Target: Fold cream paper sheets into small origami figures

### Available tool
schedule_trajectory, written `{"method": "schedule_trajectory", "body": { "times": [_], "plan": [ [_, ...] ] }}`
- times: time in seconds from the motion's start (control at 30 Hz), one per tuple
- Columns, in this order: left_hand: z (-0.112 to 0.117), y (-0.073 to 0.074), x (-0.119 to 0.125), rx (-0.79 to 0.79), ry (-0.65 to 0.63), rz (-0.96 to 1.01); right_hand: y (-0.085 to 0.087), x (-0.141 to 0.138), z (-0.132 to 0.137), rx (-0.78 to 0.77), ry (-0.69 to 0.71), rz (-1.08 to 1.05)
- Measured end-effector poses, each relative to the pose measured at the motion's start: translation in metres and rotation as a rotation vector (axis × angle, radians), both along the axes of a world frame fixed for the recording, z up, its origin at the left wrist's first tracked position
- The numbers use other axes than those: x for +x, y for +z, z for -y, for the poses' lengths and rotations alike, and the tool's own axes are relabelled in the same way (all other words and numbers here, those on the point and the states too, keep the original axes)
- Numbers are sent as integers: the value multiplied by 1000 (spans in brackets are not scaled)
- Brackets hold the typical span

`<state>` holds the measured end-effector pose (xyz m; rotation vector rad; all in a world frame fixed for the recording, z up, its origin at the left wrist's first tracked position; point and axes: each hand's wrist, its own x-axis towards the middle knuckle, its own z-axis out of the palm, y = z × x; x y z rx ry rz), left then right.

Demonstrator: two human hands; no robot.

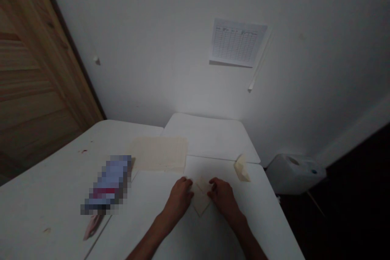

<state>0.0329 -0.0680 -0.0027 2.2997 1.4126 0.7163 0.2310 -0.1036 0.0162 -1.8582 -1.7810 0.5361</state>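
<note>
A small piece of folded cream paper [201,203] lies on the white table between my two hands, one corner pointing towards me. My left hand [180,196] has its thumb and fingers bent together at the paper's left edge. At the right edge, the bent fingers and thumb of my right hand [224,198] pinch the paper. Some fingertips are too dark to make out well. To the right sits another folded cream paper piece [242,168], apart from my hands. Beyond my left hand are flat cream paper sheets [161,154].
On the left part of the table [61,170] lies a blurred-out bluish object [111,180] with a pink strap-like part [92,227]. A printed sheet [238,43] hangs on the wall. A white box-like container [295,174] stands right of the table.
</note>
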Motion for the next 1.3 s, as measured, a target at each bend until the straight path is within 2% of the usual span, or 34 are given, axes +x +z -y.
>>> {"method": "schedule_trajectory", "body": {
  "times": [0.07, 0.2, 0.37, 0.5, 0.63, 0.9, 1.0, 1.1, 1.2, 1.3],
  "plan": [
    [-3, -6, -2, 21, -14, 18, 3, 1, 0, -22, -11, -26],
    [-5, -14, -3, 36, -22, 45, 10, -6, 6, 65, -57, 63],
    [-4, -10, 1, 6, -19, 33, 13, -17, 8, 24, -70, 147],
    [-3, -8, 1, -12, -21, 34, 9, -15, 1, -57, -76, 76],
    [-6, -12, -4, -20, -35, 66, 7, -5, -4, -102, -43, -62],
    [-17, -16, -22, -3, -227, 201, 10, 9, 4, -12, 63, -132],
    [-18, -9, -26, -12, -282, 218, 9, 13, 7, 12, 90, -133],
    [-16, 5, -26, -63, -309, 166, 8, 18, 8, 23, 113, -138],
    [-13, 17, -24, -105, -245, 115, 7, 26, 8, 7, 164, -145],
    [-12, 22, -22, -134, -214, 98, 5, 32, 8, -9, 217, -160]
  ]
}}
